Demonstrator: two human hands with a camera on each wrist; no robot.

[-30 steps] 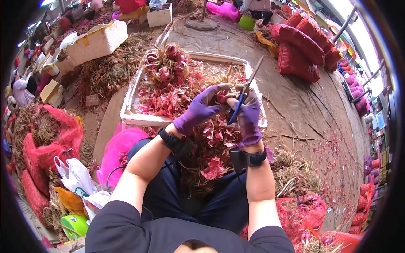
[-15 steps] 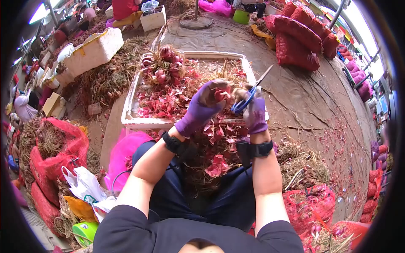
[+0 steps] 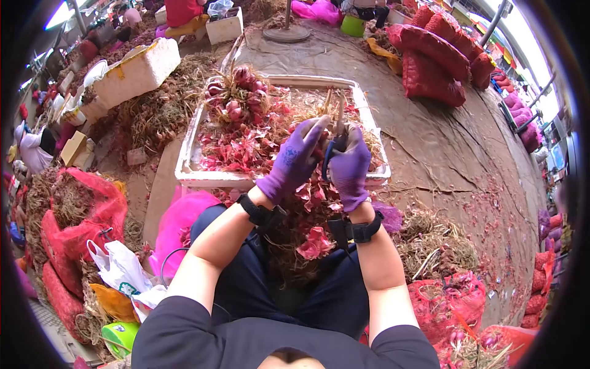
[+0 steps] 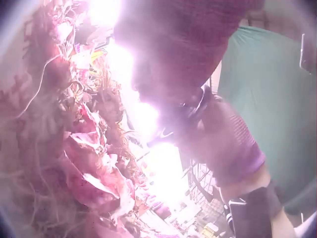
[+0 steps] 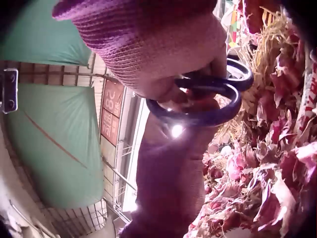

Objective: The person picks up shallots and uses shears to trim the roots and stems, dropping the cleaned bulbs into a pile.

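Both hands wear purple knitted gloves and meet over the front of a shallow white foam tray (image 3: 212,178). Pinched in my left hand (image 3: 291,158) is a small red shallot (image 3: 318,150), mostly hidden by the fingers. My right hand (image 3: 351,167) grips scissors with dark blue handles (image 5: 198,119), blades pointing up and away, close beside the left fingers. A bundle of red shallots (image 3: 236,103) with dry stalks lies at the tray's far left, above loose red skins (image 3: 230,147). Bright glare washes out much of the left wrist view.
Peeled skins (image 3: 314,243) heap between the legs. Dry stalks (image 3: 439,243) and a red mesh sack (image 3: 445,307) lie at the right. At the left are a red net bag (image 3: 80,209) and a white plastic bag (image 3: 120,267). Full red sacks (image 3: 433,77) stand farther back.
The right hand has moved left toward the left hand, and the scissors have swung from pointing up-right to nearly upright. The left hand has turned its back more to the head camera, covering the shallot.
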